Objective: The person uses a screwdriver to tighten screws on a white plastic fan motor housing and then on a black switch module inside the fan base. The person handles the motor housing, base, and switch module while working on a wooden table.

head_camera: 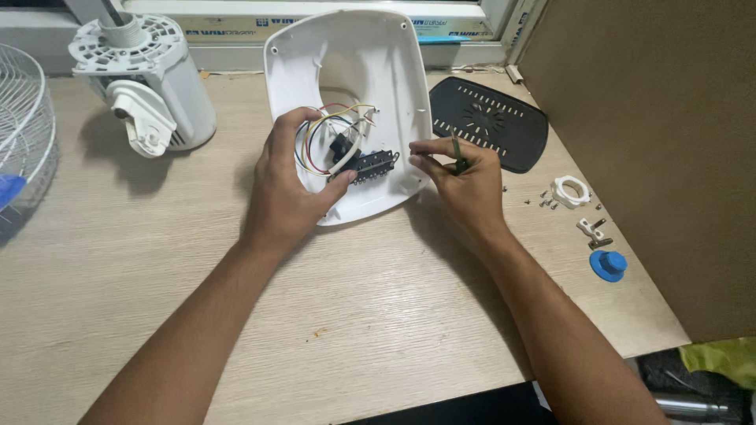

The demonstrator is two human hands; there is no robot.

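Pinching a thin dark-handled tool (457, 157) between thumb and fingertips, your right hand (465, 185) holds it nearly upright at the right edge of the white housing shell (346, 63), its tip hidden behind your fingers. Your left hand (287, 185) is curled around the shell's near left side, thumb pressed against the black switch block (368, 165) inside. The shell lies open side up in the middle of the wooden table (157, 260), long axis running near to far, rounded end toward you. Coloured wires (315, 138) loop from the block under your left fingers. Right of the shell lies a black slotted plate (488, 122); nearer right, a white ring (570, 190), small screws and a blue knob (608, 264). Far left stand the white motor unit (146, 79) and a wire grille (27, 118).
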